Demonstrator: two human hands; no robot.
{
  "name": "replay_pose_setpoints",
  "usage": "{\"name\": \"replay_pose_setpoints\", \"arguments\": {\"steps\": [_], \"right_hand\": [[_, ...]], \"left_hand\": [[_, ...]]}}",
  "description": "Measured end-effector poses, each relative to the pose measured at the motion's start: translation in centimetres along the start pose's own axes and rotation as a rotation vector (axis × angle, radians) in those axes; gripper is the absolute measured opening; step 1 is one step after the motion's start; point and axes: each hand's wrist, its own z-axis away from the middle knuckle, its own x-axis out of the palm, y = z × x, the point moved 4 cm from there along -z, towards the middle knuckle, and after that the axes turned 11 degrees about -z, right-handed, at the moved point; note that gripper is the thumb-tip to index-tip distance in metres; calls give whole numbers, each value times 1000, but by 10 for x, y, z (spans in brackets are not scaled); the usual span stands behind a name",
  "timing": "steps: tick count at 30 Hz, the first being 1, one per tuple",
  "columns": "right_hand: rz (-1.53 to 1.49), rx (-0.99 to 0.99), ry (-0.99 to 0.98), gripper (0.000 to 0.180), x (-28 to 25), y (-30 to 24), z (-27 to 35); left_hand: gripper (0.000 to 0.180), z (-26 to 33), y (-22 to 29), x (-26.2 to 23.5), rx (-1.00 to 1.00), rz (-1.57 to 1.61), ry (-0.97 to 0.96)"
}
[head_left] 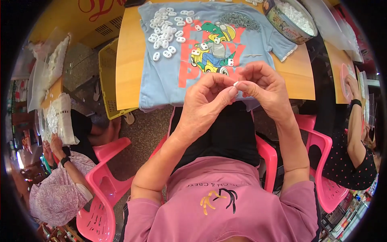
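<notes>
Before my body, above my lap at the table's near edge, my left hand (207,101) and my right hand (266,90) meet fingertip to fingertip. Both are pinched on one small white plastic piece (236,84), mostly covered by the fingers. Beyond them a blue T-shirt (159,82) with a cartoon dinosaur print lies spread on the table. White oval pieces with two holes (165,35) are heaped at its far left. Several small white pieces (230,62) are scattered over the print. A pile of small grey metal parts (242,20) lies at the far right of the shirt.
A round tin (281,26) of white pieces stands at the table's (128,80) far right corner. Left of the table is a yellow crate (107,76). Co-workers sit on both sides, in pink plastic chairs (102,189), with white pieces before the left one.
</notes>
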Motion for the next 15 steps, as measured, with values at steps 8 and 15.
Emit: {"name": "replay_pose_setpoints", "arguments": {"steps": [8, 15], "right_hand": [[148, -148, -21, 16, 1, 4, 15], [467, -338, -82, 16, 14, -8, 18]], "left_hand": [[16, 11, -4, 6, -43, 40, 16], [16, 19, -14, 5, -56, 90, -16]]}}
